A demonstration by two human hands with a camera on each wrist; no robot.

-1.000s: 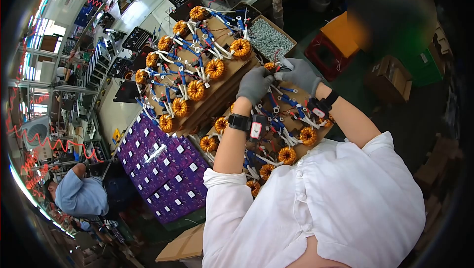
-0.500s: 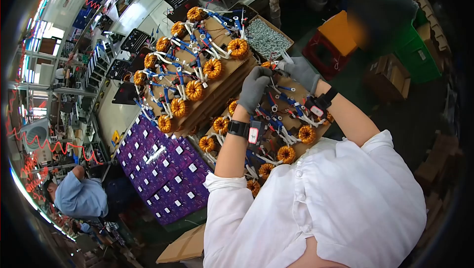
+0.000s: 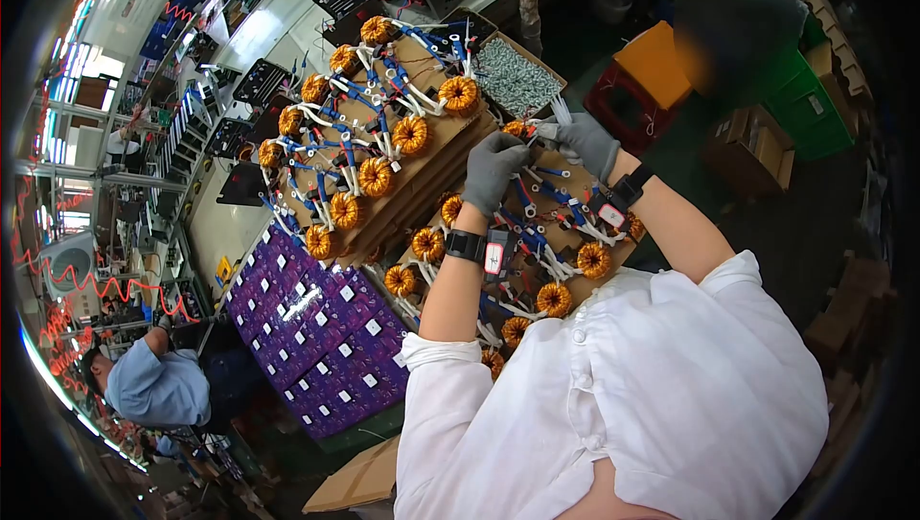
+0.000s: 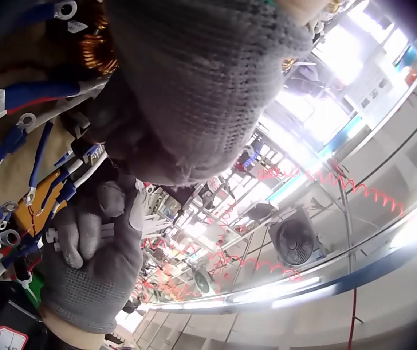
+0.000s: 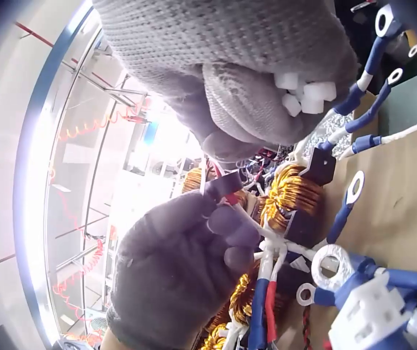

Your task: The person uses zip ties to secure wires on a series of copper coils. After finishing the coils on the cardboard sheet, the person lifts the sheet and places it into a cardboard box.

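Note:
In the head view both grey-gloved hands meet over a small copper-wound ring coil [image 3: 516, 128] at the far end of the nearer cardboard sheet. My left hand [image 3: 494, 173], with curled fingers, pinches a small black block [image 5: 226, 185] on the coil's leads, seen in the right wrist view. My right hand [image 3: 586, 146] grips a bundle of white cable ties [image 3: 562, 112]; their square heads [image 5: 309, 93] stick out of the fist. White, red and blue leads [image 5: 265, 292] with ring terminals [image 5: 355, 187] lie beneath the hands. The right fingertips are partly hidden.
A raised cardboard stack [image 3: 446, 151] with rows of coils stands to the left. Beyond it sits a box of small metal parts [image 3: 517, 71]. Purple printed sheets [image 3: 316, 328] lie at lower left. A red crate [image 3: 613, 103] and green crate [image 3: 815, 108] stand right. Another person [image 3: 158, 381] works at left.
My left hand has drawn slightly back from the right hand, its fingers more curled. The right hand has turned a little, and the white cable ties now fan out more visibly above it.

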